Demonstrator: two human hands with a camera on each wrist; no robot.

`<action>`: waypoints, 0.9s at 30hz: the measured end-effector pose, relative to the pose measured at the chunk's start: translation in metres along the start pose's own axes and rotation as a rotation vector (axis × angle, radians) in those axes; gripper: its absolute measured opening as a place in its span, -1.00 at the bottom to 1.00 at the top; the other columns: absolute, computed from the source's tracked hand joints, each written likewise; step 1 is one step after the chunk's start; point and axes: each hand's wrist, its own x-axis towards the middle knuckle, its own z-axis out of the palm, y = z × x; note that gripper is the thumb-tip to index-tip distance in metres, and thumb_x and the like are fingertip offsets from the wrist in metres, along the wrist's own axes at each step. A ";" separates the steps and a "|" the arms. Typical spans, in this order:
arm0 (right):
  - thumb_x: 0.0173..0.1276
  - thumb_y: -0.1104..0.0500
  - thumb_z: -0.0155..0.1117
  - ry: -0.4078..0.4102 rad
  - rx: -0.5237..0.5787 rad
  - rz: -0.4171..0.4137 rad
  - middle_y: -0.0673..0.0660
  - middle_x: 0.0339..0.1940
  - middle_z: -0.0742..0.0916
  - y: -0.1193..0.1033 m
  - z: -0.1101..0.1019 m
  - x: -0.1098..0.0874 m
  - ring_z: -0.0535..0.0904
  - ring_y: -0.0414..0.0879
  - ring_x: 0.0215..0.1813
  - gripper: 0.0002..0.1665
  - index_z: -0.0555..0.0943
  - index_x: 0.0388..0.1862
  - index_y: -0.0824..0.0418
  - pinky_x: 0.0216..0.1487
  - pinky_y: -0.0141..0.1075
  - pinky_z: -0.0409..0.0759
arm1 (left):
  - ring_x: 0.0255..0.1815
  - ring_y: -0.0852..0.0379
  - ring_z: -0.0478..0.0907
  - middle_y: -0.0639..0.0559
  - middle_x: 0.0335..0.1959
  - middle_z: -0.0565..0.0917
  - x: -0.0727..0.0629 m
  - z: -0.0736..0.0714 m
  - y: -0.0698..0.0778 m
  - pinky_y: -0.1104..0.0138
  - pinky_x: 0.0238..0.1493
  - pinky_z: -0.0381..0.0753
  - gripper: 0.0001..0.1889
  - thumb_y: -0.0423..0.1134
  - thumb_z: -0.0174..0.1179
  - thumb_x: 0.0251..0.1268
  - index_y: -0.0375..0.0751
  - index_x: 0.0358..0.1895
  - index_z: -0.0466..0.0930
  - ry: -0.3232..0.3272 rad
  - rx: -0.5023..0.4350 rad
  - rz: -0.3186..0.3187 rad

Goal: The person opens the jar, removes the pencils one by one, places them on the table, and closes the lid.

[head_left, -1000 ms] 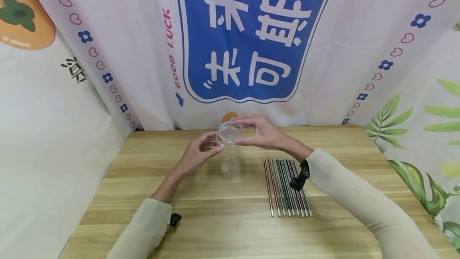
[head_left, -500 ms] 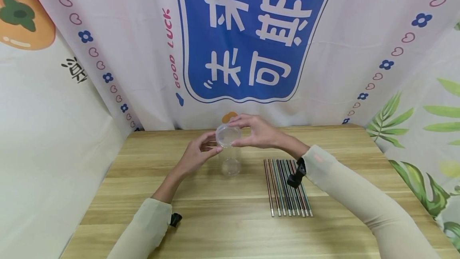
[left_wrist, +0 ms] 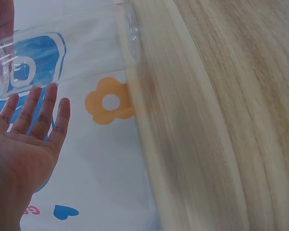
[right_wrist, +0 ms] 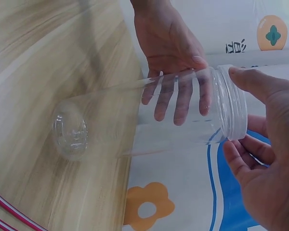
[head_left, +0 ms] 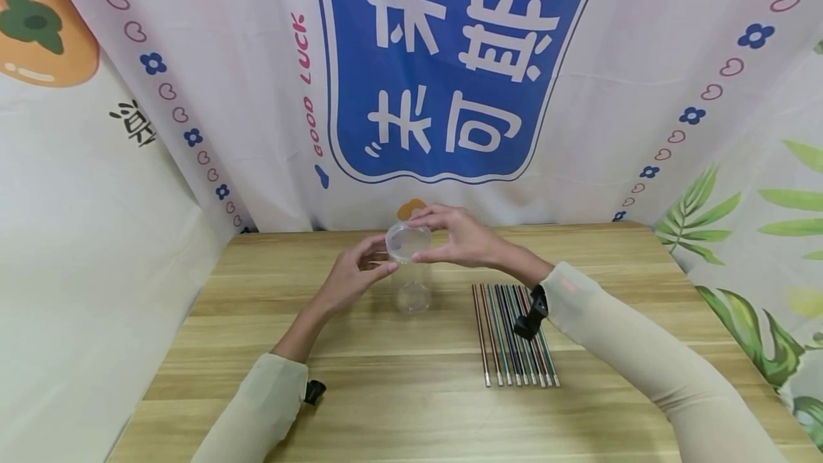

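A clear plastic jar (right_wrist: 120,120) stands upright on the wooden table (head_left: 373,406), at the back middle in the head view. On its mouth sits a translucent screw lid (right_wrist: 237,103). My right hand (head_left: 466,238) grips the lid by its rim, with thumb on one side and fingers on the other. My left hand (head_left: 356,266) is at the jar's left side, just below the lid. Its fingers (left_wrist: 47,103) are extended and spread, with the tips right at the jar's wall. Through the clear wall those fingers show in the right wrist view.
Several thin pencils (head_left: 514,334), dark, red and green, lie side by side on the table right of the jar, partly under my right wrist. A printed cloth (head_left: 270,127) hangs directly behind the table's back edge.
The lid has come down from a tilt and moved slightly left, onto the jar's mouth, with my right hand. My left hand and the pencils have stayed in place.
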 end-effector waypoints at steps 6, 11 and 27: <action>0.15 -0.04 0.73 0.049 -0.002 0.056 0.22 0.32 0.70 -0.003 0.004 -0.001 0.67 0.10 0.24 -0.25 0.72 0.28 0.22 0.13 -0.14 0.76 | 0.23 -0.15 0.70 -0.19 0.29 0.69 0.000 0.000 -0.001 0.22 0.15 0.78 -0.43 -0.23 0.42 0.44 -0.13 0.46 0.51 -0.002 -0.001 -0.001; 0.16 -0.02 0.72 0.055 0.021 0.037 0.24 0.32 0.69 -0.002 0.004 -0.002 0.69 0.07 0.17 -0.22 0.68 0.31 0.26 0.18 -0.05 0.77 | 0.23 -0.16 0.70 -0.20 0.28 0.69 0.000 0.000 -0.001 0.21 0.15 0.78 -0.43 -0.25 0.41 0.44 -0.15 0.46 0.51 -0.001 -0.006 0.003; 0.37 0.09 0.55 -0.084 0.081 -0.042 0.20 0.51 0.59 0.010 -0.009 -0.002 0.46 0.16 0.55 -0.33 0.62 0.43 0.18 0.45 0.16 0.55 | 0.22 -0.17 0.71 -0.23 0.27 0.69 0.000 0.000 -0.002 0.23 0.14 0.78 -0.43 -0.29 0.41 0.44 -0.20 0.46 0.49 0.002 -0.011 0.007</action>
